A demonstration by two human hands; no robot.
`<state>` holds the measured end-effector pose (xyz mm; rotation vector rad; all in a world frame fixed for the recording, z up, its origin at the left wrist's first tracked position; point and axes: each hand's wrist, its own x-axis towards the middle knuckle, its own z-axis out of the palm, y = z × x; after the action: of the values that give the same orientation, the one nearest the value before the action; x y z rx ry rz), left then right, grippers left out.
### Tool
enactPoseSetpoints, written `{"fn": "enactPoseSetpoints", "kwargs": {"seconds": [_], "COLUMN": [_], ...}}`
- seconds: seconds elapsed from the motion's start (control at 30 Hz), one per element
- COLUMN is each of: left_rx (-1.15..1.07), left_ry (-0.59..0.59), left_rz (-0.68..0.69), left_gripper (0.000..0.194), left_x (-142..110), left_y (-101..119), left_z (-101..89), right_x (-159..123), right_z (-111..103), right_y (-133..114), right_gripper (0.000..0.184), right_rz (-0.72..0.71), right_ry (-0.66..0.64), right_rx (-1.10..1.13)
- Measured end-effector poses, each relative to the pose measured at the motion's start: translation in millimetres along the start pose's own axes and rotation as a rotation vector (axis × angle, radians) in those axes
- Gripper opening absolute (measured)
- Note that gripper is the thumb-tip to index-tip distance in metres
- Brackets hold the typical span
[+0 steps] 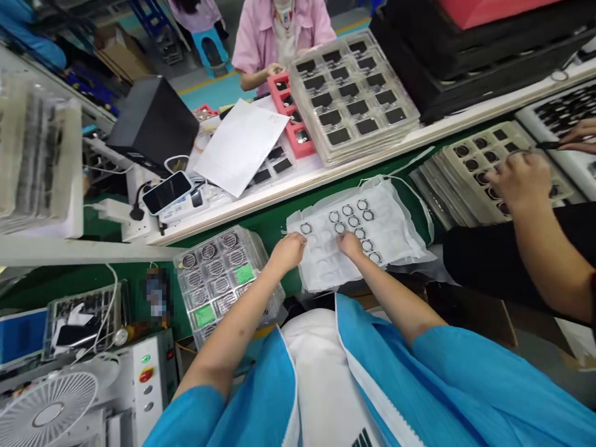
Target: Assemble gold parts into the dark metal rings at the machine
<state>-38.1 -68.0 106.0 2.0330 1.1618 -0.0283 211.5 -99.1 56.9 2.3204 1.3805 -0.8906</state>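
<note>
My left hand is over the left edge of a white soft tray, its fingers pinched together. Whatever it may hold is too small to make out. On the same tray, my right hand is closed, fingertips at the lower edge of a thin dark ring; whether they grip it cannot be told. Several similar rings lie in rows to the right, and a single ring sits near my left fingertips. Beside my left forearm is a stack of clear trays with round parts and green labels.
Behind runs a white shelf edge, with stacked clear trays, paper and a phone. At right, a co-worker's hand is over another tray stack. A fan stands lower left.
</note>
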Motion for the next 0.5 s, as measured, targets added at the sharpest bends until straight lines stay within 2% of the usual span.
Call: {"fn": "enactPoseSetpoints", "kwargs": {"seconds": [0.03, 0.1, 0.17, 0.23, 0.37, 0.5], "left_rx": [0.099, 0.191, 0.226, 0.254, 0.267, 0.277], "left_ry": [-0.098, -0.180, -0.201, -0.218, -0.279, -0.327], "left_rz": [-0.034, -0.074, -0.095, -0.100, -0.062, -0.050], "left_gripper": [0.030, 0.035, 0.040, 0.041, 0.033, 0.025], "left_x": [25, 63, 85, 95, 104, 109], "left_y": [4, 4, -4, -16, -40, -57], "left_z": [12.4, 36.1, 53.8, 63.0, 62.9, 57.7], "right_x": [4, 7, 7, 7, 17, 48], "right_z": [5, 17, 26, 28, 4, -33], "right_y": [9, 16, 19, 23, 45, 65], "right_gripper": [0.033, 0.032, 0.030, 0.025, 0.024, 0.034], "right_rz": [0.027, 0.044, 0.030, -0.002, -0.055, 0.048], "right_ry": [-0.017, -0.038, -0.055, -0.081, -0.058, 0.159], "right_rx": [-0.007, -0.012, -0.003, 0.019, 0.078, 0.016]}}
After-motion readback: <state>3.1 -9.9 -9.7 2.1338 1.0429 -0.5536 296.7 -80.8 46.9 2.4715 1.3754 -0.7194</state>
